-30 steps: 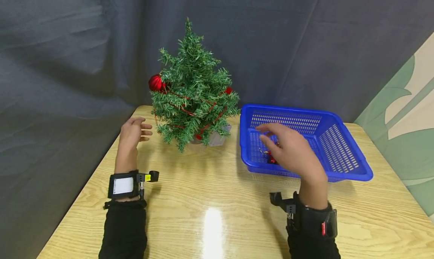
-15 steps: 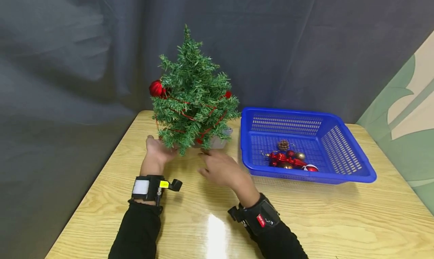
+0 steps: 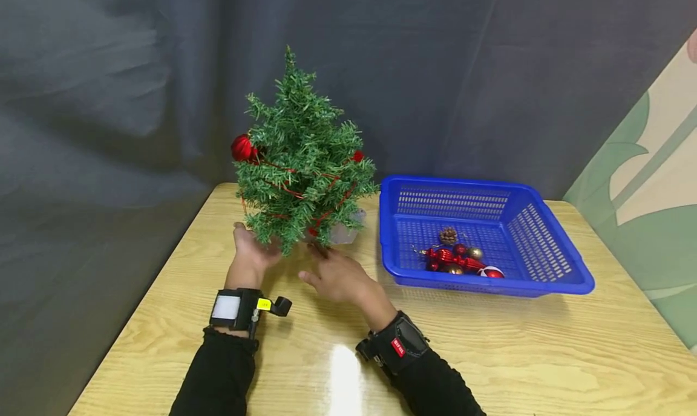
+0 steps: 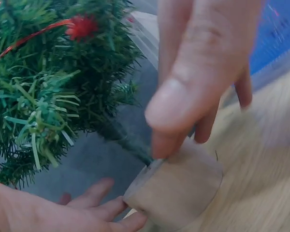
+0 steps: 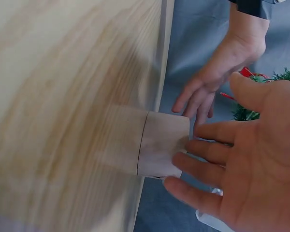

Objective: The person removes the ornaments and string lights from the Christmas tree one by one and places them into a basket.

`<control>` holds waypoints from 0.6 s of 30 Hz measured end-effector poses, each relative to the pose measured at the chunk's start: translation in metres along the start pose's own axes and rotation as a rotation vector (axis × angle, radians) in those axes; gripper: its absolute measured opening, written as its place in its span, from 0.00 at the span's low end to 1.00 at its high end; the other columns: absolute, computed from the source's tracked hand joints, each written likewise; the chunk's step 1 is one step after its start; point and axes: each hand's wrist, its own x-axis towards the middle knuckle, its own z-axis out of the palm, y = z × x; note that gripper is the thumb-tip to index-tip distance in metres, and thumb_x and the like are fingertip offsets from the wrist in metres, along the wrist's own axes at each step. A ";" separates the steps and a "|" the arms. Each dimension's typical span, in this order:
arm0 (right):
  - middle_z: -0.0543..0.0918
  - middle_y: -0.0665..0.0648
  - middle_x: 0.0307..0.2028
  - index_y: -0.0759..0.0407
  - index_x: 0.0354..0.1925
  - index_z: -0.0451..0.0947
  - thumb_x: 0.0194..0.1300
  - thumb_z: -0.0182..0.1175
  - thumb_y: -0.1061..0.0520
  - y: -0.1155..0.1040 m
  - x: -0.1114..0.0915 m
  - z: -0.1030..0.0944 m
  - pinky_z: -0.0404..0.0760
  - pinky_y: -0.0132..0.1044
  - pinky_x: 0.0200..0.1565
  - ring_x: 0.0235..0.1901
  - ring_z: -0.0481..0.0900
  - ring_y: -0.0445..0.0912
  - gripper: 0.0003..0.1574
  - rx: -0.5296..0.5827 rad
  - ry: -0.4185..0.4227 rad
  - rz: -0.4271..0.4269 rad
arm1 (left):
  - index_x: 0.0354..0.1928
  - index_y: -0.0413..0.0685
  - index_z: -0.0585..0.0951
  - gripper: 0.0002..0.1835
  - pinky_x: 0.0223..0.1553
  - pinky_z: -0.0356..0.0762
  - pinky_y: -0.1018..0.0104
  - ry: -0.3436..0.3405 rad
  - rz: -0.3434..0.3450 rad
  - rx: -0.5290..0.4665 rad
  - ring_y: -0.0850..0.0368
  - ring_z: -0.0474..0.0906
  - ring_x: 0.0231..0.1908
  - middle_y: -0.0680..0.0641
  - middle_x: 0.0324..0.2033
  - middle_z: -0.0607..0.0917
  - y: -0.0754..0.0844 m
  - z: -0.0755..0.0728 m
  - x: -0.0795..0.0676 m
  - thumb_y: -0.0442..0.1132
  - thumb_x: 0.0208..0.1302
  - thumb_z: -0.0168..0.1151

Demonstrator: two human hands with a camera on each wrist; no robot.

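A small artificial Christmas tree (image 3: 305, 144) stands on the table, hung with a ribbed red bauble (image 3: 243, 148) and a thin red garland. Its short round pale base (image 4: 183, 191) shows in both wrist views, with a green trunk rising from it. From the left, my left hand (image 3: 255, 256) touches the side of the base with extended fingertips, palm turned up. On the opposite side my right hand (image 3: 339, 276) has its fingers extended, the tips at the base. Branches hide part of the left fingers in the head view.
To the right sits a blue plastic basket (image 3: 490, 286) holding a pine cone (image 3: 448, 236), a red spindle-shaped ornament (image 3: 452, 259) and several small baubles. A clear plastic object (image 3: 344, 231) lies behind the base. Dark cloth (image 3: 425, 71) hangs behind the table.
My right hand has come from over the basket leftward to the tree base. The left hand has moved right and under the lower branches. Over the last half second both stay near the base.
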 end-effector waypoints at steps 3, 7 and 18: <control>0.43 0.49 0.80 0.36 0.79 0.39 0.77 0.42 0.34 -0.004 0.001 0.002 0.65 0.53 0.71 0.76 0.55 0.54 0.42 -0.011 -0.005 0.028 | 0.74 0.76 0.55 0.39 0.66 0.56 0.73 -0.005 -0.029 0.040 0.71 0.52 0.71 0.65 0.73 0.55 0.002 0.001 -0.001 0.77 0.65 0.21; 0.44 0.50 0.80 0.42 0.80 0.43 0.77 0.40 0.34 -0.010 0.000 0.003 0.64 0.55 0.71 0.77 0.54 0.54 0.41 -0.024 -0.009 0.085 | 0.76 0.78 0.49 0.40 0.66 0.55 0.70 0.008 -0.059 0.117 0.67 0.52 0.70 0.63 0.75 0.51 0.005 0.002 0.000 0.78 0.64 0.20; 0.47 0.51 0.79 0.51 0.79 0.49 0.78 0.39 0.36 -0.009 0.001 0.000 0.68 0.55 0.68 0.76 0.57 0.54 0.41 -0.071 -0.018 0.168 | 0.76 0.77 0.26 0.43 0.79 0.33 0.54 -0.044 -0.067 0.194 0.56 0.27 0.79 0.58 0.78 0.26 0.009 0.006 -0.002 0.79 0.63 0.18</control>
